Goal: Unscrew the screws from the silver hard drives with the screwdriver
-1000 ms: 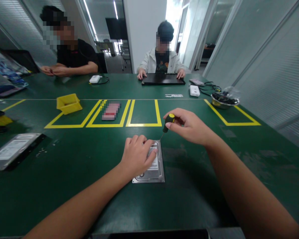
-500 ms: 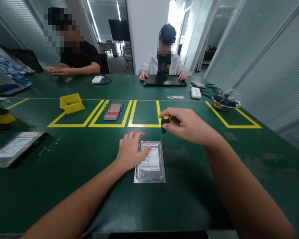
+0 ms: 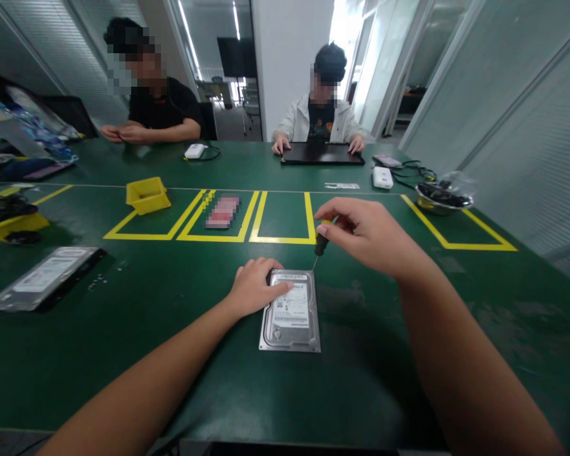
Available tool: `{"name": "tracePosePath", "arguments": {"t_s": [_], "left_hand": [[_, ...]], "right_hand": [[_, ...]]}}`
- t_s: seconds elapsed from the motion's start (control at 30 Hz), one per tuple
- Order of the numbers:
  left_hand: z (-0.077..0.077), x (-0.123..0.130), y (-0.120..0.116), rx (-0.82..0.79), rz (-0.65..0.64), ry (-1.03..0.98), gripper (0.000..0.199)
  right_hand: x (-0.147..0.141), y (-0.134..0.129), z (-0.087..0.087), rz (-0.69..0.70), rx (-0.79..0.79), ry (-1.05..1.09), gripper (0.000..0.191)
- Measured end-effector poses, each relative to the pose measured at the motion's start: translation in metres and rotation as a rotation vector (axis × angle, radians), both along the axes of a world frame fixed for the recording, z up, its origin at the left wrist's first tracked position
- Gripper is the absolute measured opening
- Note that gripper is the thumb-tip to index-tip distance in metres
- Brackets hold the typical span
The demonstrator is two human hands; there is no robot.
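A silver hard drive (image 3: 294, 339) with a white label lies flat on the green table in front of me. My left hand (image 3: 259, 288) grips its far left part, thumb across the label and fingers over the left edge. In my right hand (image 3: 356, 231) is a small screwdriver (image 3: 320, 246) with a dark handle and yellow top, pinched between thumb and fingers. It leans slightly, and its thin shaft reaches down to the far right corner of the drive. Whether a screw sits under the tip is too small to tell.
Another hard drive (image 3: 52, 272) lies left, with tiny loose pieces (image 3: 97, 280) beside it. Yellow tape marks (image 3: 282, 240) cross the table. Beyond are a yellow bin (image 3: 147, 195), a blurred pink item (image 3: 223, 211) and a metal bowl (image 3: 444, 202). Two people sit opposite, one holding a black panel (image 3: 322, 153).
The whole view has shifted slightly, moving things to the right. My right hand has turned a little around the screwdriver, which leans more; my left hand stays on the hard drive.
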State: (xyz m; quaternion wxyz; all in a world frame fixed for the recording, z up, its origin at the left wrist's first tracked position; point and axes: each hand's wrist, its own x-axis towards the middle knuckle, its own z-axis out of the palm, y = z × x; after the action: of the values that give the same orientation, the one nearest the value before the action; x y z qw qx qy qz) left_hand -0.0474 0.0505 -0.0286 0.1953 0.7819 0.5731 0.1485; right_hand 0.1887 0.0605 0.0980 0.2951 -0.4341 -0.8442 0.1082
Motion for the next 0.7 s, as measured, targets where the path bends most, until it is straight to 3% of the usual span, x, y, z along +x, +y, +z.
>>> {"name": "tracePosePath", "arguments": {"t_s": [0.23,0.53,0.7], "left_hand": [[-0.0014,0.0009,-0.0028,-0.054,-0.002,-0.048,0.038],[-0.0043,0.0062,-0.0072,0.05,-0.012,-0.032,0.036],[-0.0051,0.0054,-0.0063,0.061,-0.053,-0.041,0.054]], "right_hand": [[0.0019,-0.009,0.0075,0.006,-0.015,-0.038,0.011],[-0.0002,-0.009,0.0056,0.053,0.058,-0.054,0.014],[-0.0043,-0.0094,0.004,0.066,0.08,-0.054,0.017]]}}
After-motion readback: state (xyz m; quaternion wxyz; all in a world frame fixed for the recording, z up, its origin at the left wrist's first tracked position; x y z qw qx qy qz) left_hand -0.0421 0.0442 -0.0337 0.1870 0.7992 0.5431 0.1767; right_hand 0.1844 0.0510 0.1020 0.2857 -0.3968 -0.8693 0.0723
